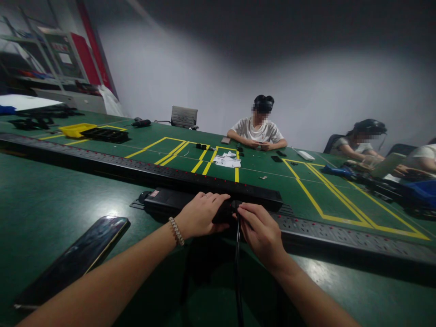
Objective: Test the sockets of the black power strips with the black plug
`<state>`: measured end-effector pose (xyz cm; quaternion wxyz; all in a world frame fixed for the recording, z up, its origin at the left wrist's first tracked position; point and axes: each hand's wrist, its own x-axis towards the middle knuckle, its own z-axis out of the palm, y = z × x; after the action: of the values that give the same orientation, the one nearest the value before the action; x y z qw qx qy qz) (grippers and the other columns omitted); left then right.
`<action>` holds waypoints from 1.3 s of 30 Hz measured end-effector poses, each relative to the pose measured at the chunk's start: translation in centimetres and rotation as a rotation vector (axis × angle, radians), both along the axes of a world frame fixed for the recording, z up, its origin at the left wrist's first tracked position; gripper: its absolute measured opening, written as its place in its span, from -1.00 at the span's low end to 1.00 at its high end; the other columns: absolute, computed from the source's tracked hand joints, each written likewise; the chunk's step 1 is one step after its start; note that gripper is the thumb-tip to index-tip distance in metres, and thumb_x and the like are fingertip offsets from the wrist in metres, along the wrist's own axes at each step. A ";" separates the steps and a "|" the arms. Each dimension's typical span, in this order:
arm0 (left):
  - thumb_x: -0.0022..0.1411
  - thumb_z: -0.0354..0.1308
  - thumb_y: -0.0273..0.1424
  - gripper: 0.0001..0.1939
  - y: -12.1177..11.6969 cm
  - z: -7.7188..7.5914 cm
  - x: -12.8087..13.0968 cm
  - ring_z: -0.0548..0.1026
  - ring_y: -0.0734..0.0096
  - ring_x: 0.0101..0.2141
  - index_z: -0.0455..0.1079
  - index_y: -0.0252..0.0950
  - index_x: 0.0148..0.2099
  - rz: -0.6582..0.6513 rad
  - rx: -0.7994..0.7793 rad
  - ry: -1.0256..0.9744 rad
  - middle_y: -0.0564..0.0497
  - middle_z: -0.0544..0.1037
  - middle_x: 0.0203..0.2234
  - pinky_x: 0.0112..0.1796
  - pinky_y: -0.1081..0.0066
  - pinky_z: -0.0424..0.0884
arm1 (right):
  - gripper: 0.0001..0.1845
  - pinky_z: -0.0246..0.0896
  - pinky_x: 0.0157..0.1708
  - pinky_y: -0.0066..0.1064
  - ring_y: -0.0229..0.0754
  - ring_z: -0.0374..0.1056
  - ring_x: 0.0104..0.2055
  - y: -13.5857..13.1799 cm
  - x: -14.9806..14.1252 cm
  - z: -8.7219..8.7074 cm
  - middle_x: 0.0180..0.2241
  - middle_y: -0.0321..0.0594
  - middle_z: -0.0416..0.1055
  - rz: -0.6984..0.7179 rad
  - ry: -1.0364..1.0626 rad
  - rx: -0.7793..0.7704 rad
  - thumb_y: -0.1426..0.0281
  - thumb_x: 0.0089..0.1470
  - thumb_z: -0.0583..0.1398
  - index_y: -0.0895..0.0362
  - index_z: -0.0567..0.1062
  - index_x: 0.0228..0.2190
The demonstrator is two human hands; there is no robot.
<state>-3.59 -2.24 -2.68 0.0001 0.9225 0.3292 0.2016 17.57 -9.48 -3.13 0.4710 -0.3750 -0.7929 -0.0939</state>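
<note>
My left hand [202,213], with a beaded bracelet at the wrist, is closed around the right end of a short black bar-shaped housing [170,200] with a small label. Its fingers lie over the top and the thumb is at the near side. My right hand [262,231] pinches the black plug-like end [236,206] of a black cable [238,272], held against that end of the housing. How far the plug sits in is hidden by my fingers. The cable hangs down toward me.
Long black strips with red dots [136,164] cross the green table [143,268]. A phone [75,259] lies at left. Farther off are a yellow tray [76,130], white papers [227,159] and yellow tape lines. A person [257,129] sits opposite; others work at right.
</note>
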 end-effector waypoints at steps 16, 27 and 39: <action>0.23 0.24 -0.13 -0.30 -0.3 0.2 0.0 0.45 0.04 0.05 0.13 -0.26 0.30 -0.051 -0.009 -0.074 -0.14 0.45 0.13 0.04 0.09 0.32 | -0.72 0.45 0.07 0.00 0.03 0.40 0.09 -0.3 -0.7 1.4 -0.09 -0.01 0.51 -0.011 -0.120 -0.052 0.62 0.22 0.17 0.15 0.52 -0.07; 0.17 0.28 -0.26 -0.27 -0.3 0.1 0.2 0.44 0.03 0.08 0.09 -0.23 0.31 -0.103 -0.046 -0.165 -0.17 0.42 0.16 0.06 0.08 0.36 | -0.71 0.50 0.03 -0.10 -0.01 0.46 0.02 -0.3 -1.1 1.5 -0.06 0.01 0.49 -0.006 -0.137 -0.104 0.60 0.26 0.12 0.15 0.51 -0.06; 0.15 0.29 -0.29 -0.28 -0.1 -0.1 0.1 0.44 0.07 0.09 0.11 -0.20 0.30 -0.124 -0.072 -0.172 -0.11 0.45 0.14 0.08 0.09 0.36 | -0.69 0.49 0.07 -0.09 0.01 0.44 0.08 -1.1 -0.9 0.7 -0.06 0.02 0.50 -0.015 -0.176 -0.060 0.64 0.24 0.11 0.17 0.51 -0.06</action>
<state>-3.50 -2.38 -2.74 0.0739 0.9198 0.2771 0.2678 16.69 -10.57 -2.41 0.3874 -0.3852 -0.8309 -0.1058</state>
